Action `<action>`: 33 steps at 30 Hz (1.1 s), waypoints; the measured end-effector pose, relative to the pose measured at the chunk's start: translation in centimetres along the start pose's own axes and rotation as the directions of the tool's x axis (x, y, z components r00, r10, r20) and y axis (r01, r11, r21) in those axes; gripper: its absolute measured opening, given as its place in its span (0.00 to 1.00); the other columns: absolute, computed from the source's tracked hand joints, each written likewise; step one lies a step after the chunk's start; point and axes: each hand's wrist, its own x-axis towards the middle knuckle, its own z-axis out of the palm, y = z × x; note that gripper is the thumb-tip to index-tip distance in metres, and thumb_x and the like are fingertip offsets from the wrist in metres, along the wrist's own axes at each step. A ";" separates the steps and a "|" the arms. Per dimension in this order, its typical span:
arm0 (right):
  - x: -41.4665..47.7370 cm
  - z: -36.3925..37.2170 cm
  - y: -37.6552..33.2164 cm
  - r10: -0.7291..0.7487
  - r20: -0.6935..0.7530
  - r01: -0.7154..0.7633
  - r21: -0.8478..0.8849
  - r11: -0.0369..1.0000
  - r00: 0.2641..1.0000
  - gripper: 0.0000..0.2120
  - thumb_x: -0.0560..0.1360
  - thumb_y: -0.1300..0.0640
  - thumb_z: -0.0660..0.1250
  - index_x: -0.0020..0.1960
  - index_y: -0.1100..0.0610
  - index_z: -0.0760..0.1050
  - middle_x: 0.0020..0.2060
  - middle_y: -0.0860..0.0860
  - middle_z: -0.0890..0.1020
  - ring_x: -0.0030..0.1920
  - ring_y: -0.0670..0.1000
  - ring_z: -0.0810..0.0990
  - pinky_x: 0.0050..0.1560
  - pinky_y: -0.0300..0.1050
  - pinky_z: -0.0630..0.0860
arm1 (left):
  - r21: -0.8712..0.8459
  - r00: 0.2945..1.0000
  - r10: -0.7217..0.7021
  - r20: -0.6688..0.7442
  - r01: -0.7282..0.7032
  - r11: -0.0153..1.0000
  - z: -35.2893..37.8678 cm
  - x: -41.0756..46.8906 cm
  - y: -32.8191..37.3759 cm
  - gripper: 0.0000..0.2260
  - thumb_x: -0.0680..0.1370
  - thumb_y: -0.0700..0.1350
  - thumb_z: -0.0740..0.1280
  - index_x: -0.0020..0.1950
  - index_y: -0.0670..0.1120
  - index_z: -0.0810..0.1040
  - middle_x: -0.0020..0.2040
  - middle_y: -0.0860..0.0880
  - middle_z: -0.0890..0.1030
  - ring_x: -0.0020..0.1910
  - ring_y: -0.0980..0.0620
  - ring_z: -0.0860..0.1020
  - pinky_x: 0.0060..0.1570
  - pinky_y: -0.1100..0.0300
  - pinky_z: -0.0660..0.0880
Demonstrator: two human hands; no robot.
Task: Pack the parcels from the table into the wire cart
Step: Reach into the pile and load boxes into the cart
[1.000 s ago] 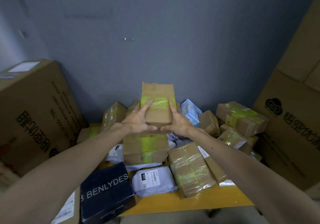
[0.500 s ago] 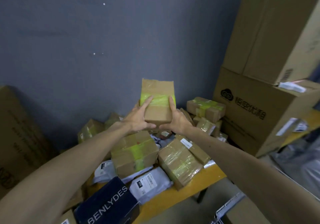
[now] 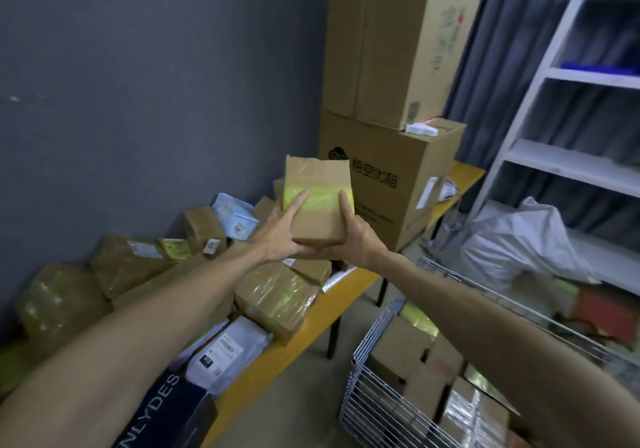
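Both hands on it. My left hand (image 3: 277, 236) grips the taped parcel (image 3: 317, 205) on its left side, fingers up over the yellow-green tape, thumb under the near edge. Right hand (image 3: 360, 236) clamps the opp. side the same way. Parcel's up in the air, above the pile of parcels (image 3: 277, 295) on the yellow table (image 3: 311, 326), w/ the big printed carton (image 3: 388, 184) behind it. Wire cart (image 3: 377, 409) is low on my right, beside the table, w/ taped boxes (image 3: 398, 350) inside. Navy box (image 3: 166, 413) & white mailer (image 3: 228, 347) lie at the table's near end.
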 end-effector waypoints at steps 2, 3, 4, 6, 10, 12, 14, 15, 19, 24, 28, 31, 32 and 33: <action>-2.1 -1.8 2.4 0.042 -0.023 -0.042 0.004 0.999 0.999 0.65 0.65 0.41 0.79 0.78 0.47 0.29 0.71 0.60 0.67 0.68 0.60 0.69 0.66 0.53 0.70 | 0.007 0.998 0.028 0.049 -0.028 1.000 2.2 0.9 2.4 0.54 0.66 0.56 0.80 0.77 0.69 0.42 0.77 0.44 0.55 0.72 0.40 0.64 0.68 0.43 0.69; -3.2 -2.7 3.6 0.063 -0.037 -0.063 0.003 0.998 0.997 0.65 0.65 0.42 0.79 0.78 0.47 0.29 0.71 0.60 0.67 0.68 0.60 0.69 0.66 0.52 0.70 | 0.008 0.997 0.039 0.072 -0.040 0.999 3.3 1.4 3.7 0.54 0.66 0.57 0.80 0.76 0.70 0.42 0.77 0.44 0.56 0.72 0.39 0.64 0.68 0.42 0.69; -4.2 -3.6 4.8 0.083 -0.049 -0.083 0.001 0.997 0.995 0.65 0.65 0.42 0.79 0.78 0.48 0.29 0.71 0.61 0.66 0.69 0.60 0.69 0.66 0.51 0.69 | 0.007 0.995 0.048 0.092 -0.049 0.999 4.5 1.7 5.0 0.54 0.65 0.58 0.79 0.75 0.71 0.41 0.76 0.43 0.58 0.71 0.38 0.65 0.67 0.42 0.69; -6.4 -5.3 7.3 0.112 -0.071 -0.112 0.009 0.994 0.991 0.66 0.64 0.42 0.80 0.78 0.48 0.29 0.72 0.61 0.66 0.70 0.61 0.68 0.67 0.52 0.69 | 0.016 0.989 0.064 0.135 -0.067 0.998 6.9 2.2 7.6 0.54 0.66 0.57 0.79 0.75 0.71 0.41 0.72 0.40 0.62 0.68 0.38 0.68 0.65 0.43 0.72; -11.1 -8.5 12.2 0.150 -0.115 -0.148 0.026 0.989 0.982 0.67 0.64 0.44 0.81 0.79 0.50 0.29 0.73 0.61 0.64 0.71 0.60 0.67 0.66 0.48 0.68 | 0.046 0.972 0.105 0.210 -0.117 0.992 11.5 2.6 13.2 0.53 0.67 0.58 0.78 0.76 0.69 0.40 0.70 0.39 0.63 0.63 0.36 0.72 0.61 0.45 0.74; -13.4 -9.9 14.5 0.168 -0.116 -0.164 0.041 0.986 0.979 0.66 0.66 0.46 0.80 0.79 0.52 0.30 0.74 0.61 0.64 0.71 0.60 0.67 0.63 0.43 0.66 | 0.046 0.959 0.129 0.252 -0.145 0.988 13.7 2.6 15.7 0.53 0.67 0.57 0.78 0.77 0.68 0.41 0.71 0.39 0.62 0.65 0.36 0.71 0.61 0.46 0.73; -15.5 -11.1 16.7 0.196 -0.124 -0.191 0.054 0.980 0.973 0.65 0.66 0.47 0.80 0.79 0.53 0.30 0.73 0.61 0.64 0.71 0.60 0.67 0.62 0.43 0.65 | 0.022 0.944 0.144 0.298 -0.158 0.987 15.9 2.8 17.9 0.52 0.69 0.54 0.78 0.78 0.66 0.42 0.72 0.39 0.61 0.66 0.36 0.70 0.60 0.48 0.73; -16.4 -11.5 17.8 0.209 -0.128 -0.203 0.058 0.977 0.970 0.65 0.66 0.47 0.80 0.79 0.53 0.30 0.73 0.61 0.64 0.71 0.60 0.67 0.63 0.43 0.65 | 0.013 0.938 0.149 0.314 -0.161 0.987 17.0 2.9 18.9 0.52 0.69 0.53 0.79 0.78 0.66 0.43 0.71 0.39 0.61 0.66 0.36 0.70 0.61 0.48 0.73; -19.0 -12.9 21.5 0.264 -0.114 -0.253 0.102 0.962 0.958 0.68 0.64 0.43 0.80 0.78 0.50 0.28 0.74 0.60 0.63 0.71 0.59 0.66 0.70 0.49 0.66 | 0.061 0.922 0.144 0.360 -0.177 0.982 20.9 3.3 22.1 0.52 0.69 0.56 0.78 0.78 0.66 0.41 0.67 0.39 0.64 0.65 0.35 0.70 0.64 0.44 0.71; -20.9 -14.3 25.5 0.311 -0.111 -0.299 0.109 0.948 0.944 0.66 0.66 0.47 0.80 0.78 0.52 0.28 0.74 0.61 0.63 0.72 0.61 0.66 0.71 0.53 0.65 | 0.058 0.898 0.170 0.407 -0.211 0.976 24.9 4.5 24.8 0.52 0.70 0.52 0.78 0.79 0.64 0.41 0.68 0.37 0.64 0.65 0.35 0.70 0.64 0.45 0.71; -20.9 -14.9 28.2 0.369 -0.131 -0.354 0.125 0.927 0.920 0.64 0.67 0.48 0.80 0.79 0.51 0.29 0.73 0.62 0.64 0.70 0.61 0.67 0.69 0.52 0.67 | 0.034 0.874 0.195 0.445 -0.234 0.972 27.4 6.5 25.8 0.54 0.69 0.53 0.79 0.78 0.65 0.40 0.71 0.37 0.61 0.67 0.36 0.69 0.67 0.42 0.69; -20.2 -15.2 30.3 0.411 -0.142 -0.392 0.145 0.909 0.901 0.65 0.66 0.49 0.80 0.79 0.50 0.30 0.73 0.61 0.64 0.70 0.61 0.67 0.70 0.55 0.67 | 0.014 0.858 0.221 0.464 -0.257 0.966 29.4 8.6 26.1 0.54 0.68 0.54 0.79 0.77 0.67 0.40 0.73 0.37 0.59 0.68 0.36 0.69 0.67 0.41 0.70; -19.8 -15.4 31.0 0.432 -0.140 -0.409 0.165 0.897 0.891 0.65 0.66 0.50 0.81 0.79 0.50 0.30 0.73 0.61 0.64 0.70 0.60 0.67 0.70 0.55 0.67 | 0.013 0.851 0.227 0.474 -0.264 0.964 30.1 9.4 26.1 0.54 0.68 0.54 0.79 0.77 0.66 0.40 0.72 0.37 0.60 0.67 0.36 0.69 0.66 0.41 0.70; -19.4 -15.4 31.8 0.453 -0.139 -0.426 0.188 0.885 0.881 0.65 0.66 0.52 0.81 0.79 0.49 0.31 0.73 0.60 0.64 0.70 0.59 0.67 0.70 0.52 0.67 | 0.013 0.845 0.231 0.482 -0.270 0.963 30.9 10.2 26.0 0.54 0.68 0.54 0.79 0.78 0.65 0.40 0.72 0.37 0.61 0.66 0.37 0.70 0.66 0.42 0.71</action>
